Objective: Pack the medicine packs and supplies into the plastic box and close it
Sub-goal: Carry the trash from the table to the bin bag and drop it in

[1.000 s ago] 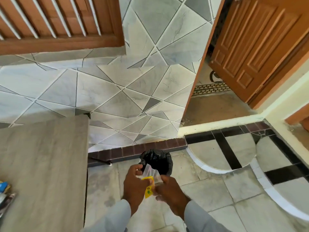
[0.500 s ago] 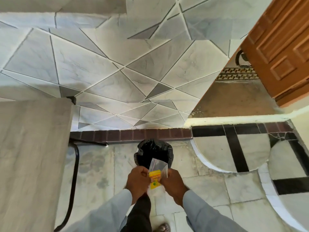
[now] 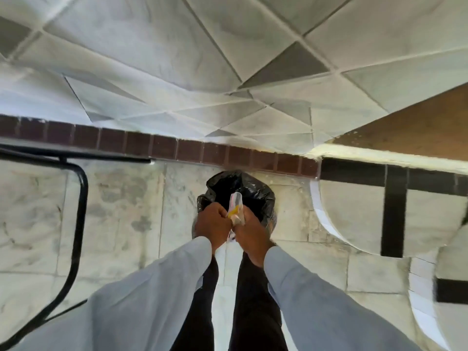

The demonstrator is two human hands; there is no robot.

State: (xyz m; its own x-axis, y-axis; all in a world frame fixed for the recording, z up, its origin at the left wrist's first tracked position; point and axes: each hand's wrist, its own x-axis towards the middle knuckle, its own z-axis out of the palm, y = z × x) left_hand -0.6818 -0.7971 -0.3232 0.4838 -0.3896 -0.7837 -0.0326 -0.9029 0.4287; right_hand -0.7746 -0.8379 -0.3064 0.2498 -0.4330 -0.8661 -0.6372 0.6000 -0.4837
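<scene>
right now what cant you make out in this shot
- Head view: print on the clear packet with the yellow insert, too small and blurred.
- Inside of the black bin bag, dark and partly covered by the left hand and right hand.
- The plastic box is not in the frame.
- The black metal frame at left is cut off by the picture's edge.

Tiled floor (image 3: 121, 224) bears a black-lined bin (image 3: 253, 191) near the wall

Pale grey sleeves (image 3: 141, 300), black trousers (image 3: 255, 307)
</scene>
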